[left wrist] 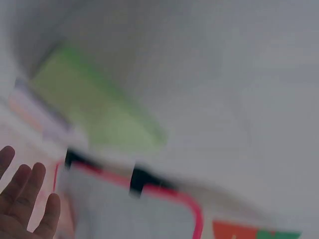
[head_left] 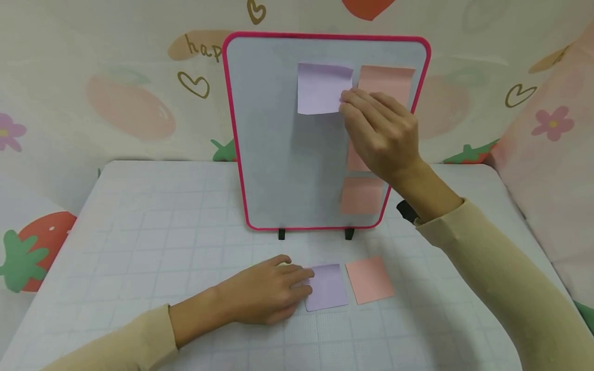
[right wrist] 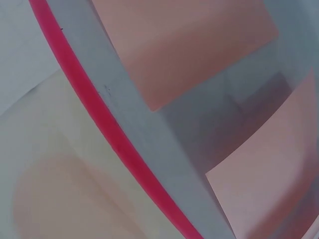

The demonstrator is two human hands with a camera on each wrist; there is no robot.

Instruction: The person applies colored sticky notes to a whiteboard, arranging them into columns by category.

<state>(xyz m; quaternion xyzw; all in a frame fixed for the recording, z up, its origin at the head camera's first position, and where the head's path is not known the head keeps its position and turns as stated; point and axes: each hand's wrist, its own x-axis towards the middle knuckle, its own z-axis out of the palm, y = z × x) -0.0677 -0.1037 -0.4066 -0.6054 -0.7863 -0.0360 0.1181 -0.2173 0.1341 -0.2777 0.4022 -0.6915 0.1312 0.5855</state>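
Observation:
A whiteboard (head_left: 264, 134) with a pink-red frame stands upright on the table. My right hand (head_left: 382, 129) is raised in front of it and pinches a purple sticky note (head_left: 324, 88) at its lower right corner. Beside that note is a pink sticky note (head_left: 387, 80), partly hidden by the hand. My left hand (head_left: 269, 289) is low over the table, its fingertips at the left edge of a purple sticky note pad (head_left: 327, 288). Partly covered by this hand is a green pad (left wrist: 94, 99), seen blurred in the left wrist view, where the fingers (left wrist: 32, 191) look loosely extended.
To the right of the purple pad lies a pink sticky note pad (head_left: 370, 280). More pink notes run down the board's right side, including a lower one (head_left: 362, 196). Black feet (head_left: 281, 234) support the board. Behind it hangs a patterned cloth (head_left: 130, 103).

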